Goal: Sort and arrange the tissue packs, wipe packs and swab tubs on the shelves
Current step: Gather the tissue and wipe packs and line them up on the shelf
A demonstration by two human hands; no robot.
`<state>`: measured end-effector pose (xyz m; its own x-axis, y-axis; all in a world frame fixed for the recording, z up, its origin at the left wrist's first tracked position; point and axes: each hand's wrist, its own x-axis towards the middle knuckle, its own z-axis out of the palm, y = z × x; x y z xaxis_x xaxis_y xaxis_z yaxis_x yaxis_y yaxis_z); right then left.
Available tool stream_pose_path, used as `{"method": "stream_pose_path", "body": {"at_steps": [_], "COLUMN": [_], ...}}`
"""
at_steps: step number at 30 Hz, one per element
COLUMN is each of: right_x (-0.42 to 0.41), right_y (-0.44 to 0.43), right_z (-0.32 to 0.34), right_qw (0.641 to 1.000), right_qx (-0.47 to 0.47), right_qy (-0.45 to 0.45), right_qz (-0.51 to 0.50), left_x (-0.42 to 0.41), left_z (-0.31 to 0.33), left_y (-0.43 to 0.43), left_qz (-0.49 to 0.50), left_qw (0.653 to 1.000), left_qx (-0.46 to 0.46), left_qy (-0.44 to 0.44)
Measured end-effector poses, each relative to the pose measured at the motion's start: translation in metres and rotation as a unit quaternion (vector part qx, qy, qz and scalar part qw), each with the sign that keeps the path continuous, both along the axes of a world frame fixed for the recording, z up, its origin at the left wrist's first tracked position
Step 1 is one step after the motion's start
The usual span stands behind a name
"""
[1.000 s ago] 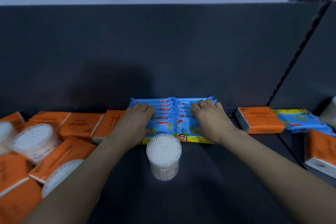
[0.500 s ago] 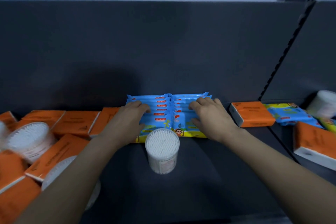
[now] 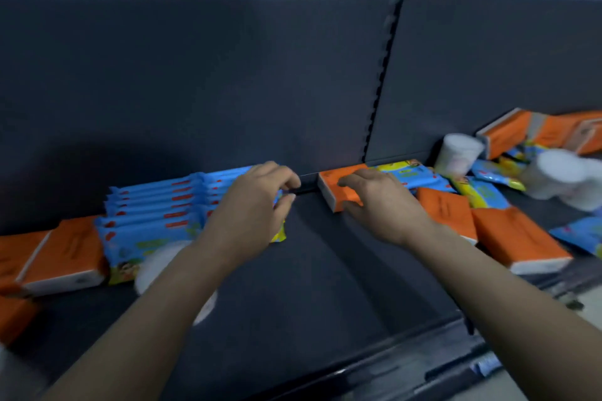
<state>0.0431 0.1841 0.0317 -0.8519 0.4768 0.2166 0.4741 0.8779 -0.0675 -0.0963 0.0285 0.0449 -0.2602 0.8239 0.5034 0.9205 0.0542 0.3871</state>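
Observation:
Two rows of blue wipe packs (image 3: pixel 153 205) stand on edge against the shelf's back panel. My left hand (image 3: pixel 250 208) hovers over their right end with loosely curled fingers and holds nothing. My right hand (image 3: pixel 381 202) grips an orange tissue pack (image 3: pixel 335 182) lying at the back, fingers on top and thumb on its near side. A white swab tub (image 3: pixel 153 270) stands in front of the wipe packs, partly hidden by my left forearm.
Orange tissue packs (image 3: pixel 65 251) lie at the left. At the right, more orange packs (image 3: pixel 518 238), loose wipe packs (image 3: pixel 413 172) and swab tubs (image 3: pixel 459 153) are jumbled. A notched upright post (image 3: pixel 381 75) divides the back panel. The dark shelf (image 3: pixel 309 286) is bare between my arms.
The view swung right. My right hand left the wipe packs and moved right onto the orange tissue pack. My left hand shifted to the right end of the wipe packs.

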Motion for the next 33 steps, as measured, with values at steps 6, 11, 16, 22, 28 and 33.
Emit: {"method": "stream_pose_path", "body": {"at_steps": [6,11,16,22,28,33], "right_x": [0.100,0.175,0.203,0.203,0.201,0.212], "right_y": [0.086,0.160,0.195,0.201,0.197,0.200], "right_z": [-0.006,-0.013,-0.022,-0.024,-0.025,-0.014], "right_qw": [0.994,0.972,0.928,0.895,0.881,0.852], "right_qx": [-0.050,-0.137,-0.283,-0.381,-0.421,-0.475], "right_qy": [-0.037,-0.091,-0.152,-0.130,-0.058,0.052], "right_qz": [-0.094,-0.169,-0.188,-0.192,-0.209,-0.216], "left_x": [0.078,0.140,0.165,0.166,0.163,0.166], "left_z": [-0.020,-0.042,-0.058,-0.067,-0.060,-0.031], "left_y": [0.099,0.182,0.224,0.230,0.224,0.230], "left_qz": [-0.047,0.014,0.108,0.098,0.115,0.115], "left_qw": [0.996,0.980,0.945,0.906,0.895,0.919], "left_qx": [-0.054,-0.168,-0.270,-0.295,-0.246,-0.154], "left_qy": [-0.058,-0.103,-0.147,-0.287,-0.353,-0.345]}}
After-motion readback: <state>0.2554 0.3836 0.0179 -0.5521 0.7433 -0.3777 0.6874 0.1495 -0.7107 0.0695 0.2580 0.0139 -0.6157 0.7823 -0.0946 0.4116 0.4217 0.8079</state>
